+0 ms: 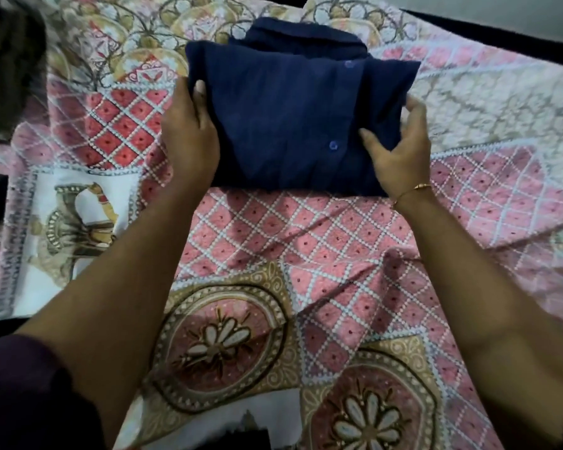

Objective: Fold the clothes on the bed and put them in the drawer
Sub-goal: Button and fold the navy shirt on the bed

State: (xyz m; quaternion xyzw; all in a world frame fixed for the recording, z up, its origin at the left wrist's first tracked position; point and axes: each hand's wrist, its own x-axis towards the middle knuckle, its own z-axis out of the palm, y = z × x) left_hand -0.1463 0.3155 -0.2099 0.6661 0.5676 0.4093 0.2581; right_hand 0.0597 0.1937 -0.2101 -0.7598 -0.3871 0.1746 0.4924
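Currently both hands are on the folded navy shirt (293, 115), one at each side edge. Left hand (189, 138): fingers curled around the shirt's left edge, fingertips tucked under the fabric, thumb lying on top near the upper left corner of the fold. Right hand (400, 151): thumb pressed on top of the cloth near the lower of the two blue buttons (333, 145), fingers wrapped round the right edge, mostly hidden behind the fabric. A thin gold bracelet (413, 190) sits on the right wrist.

Shirt is folded into a compact rectangle, button placket facing up, collar end pointing toward the far edge of the bed. Can't tell if it's lifted or still resting on the bedspread (306, 241). It sits toward the far side of the bed, roughly centred between left and right edges.

Bedspread is pink diamond lattice with floral medallions (221, 349) along the near edge and a camel motif (82, 222) near the left edge. Dark purple sleeve (23, 394) at the near left corner.
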